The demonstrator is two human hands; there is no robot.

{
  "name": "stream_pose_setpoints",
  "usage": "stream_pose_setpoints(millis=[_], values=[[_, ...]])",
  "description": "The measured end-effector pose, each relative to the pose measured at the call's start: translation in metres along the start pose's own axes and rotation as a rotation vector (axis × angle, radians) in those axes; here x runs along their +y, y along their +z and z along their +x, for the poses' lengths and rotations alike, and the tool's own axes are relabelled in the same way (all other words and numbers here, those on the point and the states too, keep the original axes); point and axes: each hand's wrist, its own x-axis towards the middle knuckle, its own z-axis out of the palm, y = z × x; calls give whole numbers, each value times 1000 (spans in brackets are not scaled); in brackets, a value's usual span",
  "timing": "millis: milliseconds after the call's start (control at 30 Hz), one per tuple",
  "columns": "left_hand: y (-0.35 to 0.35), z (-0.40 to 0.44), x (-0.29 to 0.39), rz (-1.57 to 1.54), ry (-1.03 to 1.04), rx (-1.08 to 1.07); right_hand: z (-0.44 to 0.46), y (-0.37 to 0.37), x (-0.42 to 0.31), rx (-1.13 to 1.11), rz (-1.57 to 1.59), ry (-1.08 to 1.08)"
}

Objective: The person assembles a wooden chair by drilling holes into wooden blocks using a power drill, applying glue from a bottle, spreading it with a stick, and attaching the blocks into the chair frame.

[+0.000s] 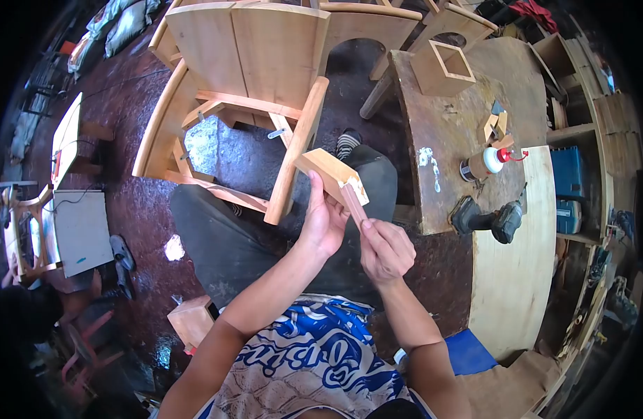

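My left hand [325, 222] is closed around a pale wooden block [327, 170] with an angled end, held up over my lap. White glue [356, 187] is smeared on that end. In my right hand [387, 250] a thin, darker wooden strip [353, 204] is pinched between thumb and fingers. The strip's upper part lies against the glue-covered end; whether it is pressed tight I cannot tell. Just beyond the block stands an unfinished wooden chair frame [305, 143], with metal brackets [276, 133] on its inner corner braces.
On the worktable [420, 150] at right are an open wooden box [440, 73], a glue bottle [483, 165] with a red cap, wood offcuts [494, 127] and a cordless drill [494, 221]. A long board [510, 279] lies beside it. A wooden block [191, 321] sits on the floor at left.
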Motion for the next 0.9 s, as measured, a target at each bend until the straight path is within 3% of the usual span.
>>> stream_pose_setpoints(millis=[300,467,667,767,833,900], values=[[3,-1,-6,107,243,-2,8,4,5,129,-47,136],[3,-4,-9,172,430,-29,6,10,-1,76,-26,153],[-9,6,-3,131,482,-21,0,-3,-18,8,117,156],[-11,8,8,177,414,23,-4,-23,7,56,-62,233],[-12,10,10,102,319,12,-15,-26,52,211,-107,554],[-15,10,13,31,224,-5,-45,-33,118,196,-397,514]])
